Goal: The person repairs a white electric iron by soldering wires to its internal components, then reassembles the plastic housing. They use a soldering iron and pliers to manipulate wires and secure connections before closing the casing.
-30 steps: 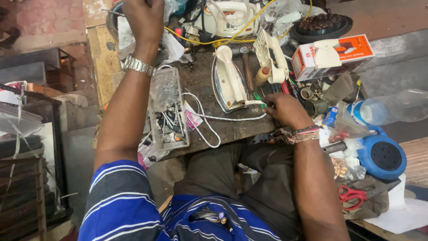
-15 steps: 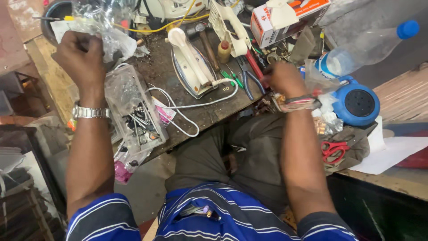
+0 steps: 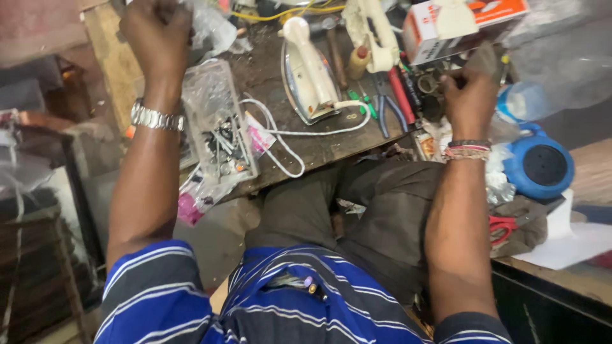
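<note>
At the upper left of the frame the left hand (image 3: 156,35) is clenched into a fist around a crumpled clear plastic bag (image 3: 213,28), with a metal wristwatch (image 3: 156,118) on the wrist below it. At the upper right the right hand (image 3: 470,92) has its fingers curled shut over the clutter of small tools at the bench edge; what it grips cannot be told, since the knuckles hide it. Between the two hands lies a white clothes iron (image 3: 309,67), resting on the dark worn workbench (image 3: 319,143), its white cord (image 3: 287,137) looping toward the lower edge of the bench. Just right of the left forearm sits a clear plastic tray (image 3: 220,124) holding screws and small metal parts. Blue-handled pliers (image 3: 386,108) and a red-handled tool (image 3: 400,95) lie between the iron and the right hand. A red and white cardboard box (image 3: 472,22) stands at the top right, and a round blue speaker (image 3: 539,167) sits at the right, just beyond the right wrist, with red-handled scissors (image 3: 503,226) below it.
</note>
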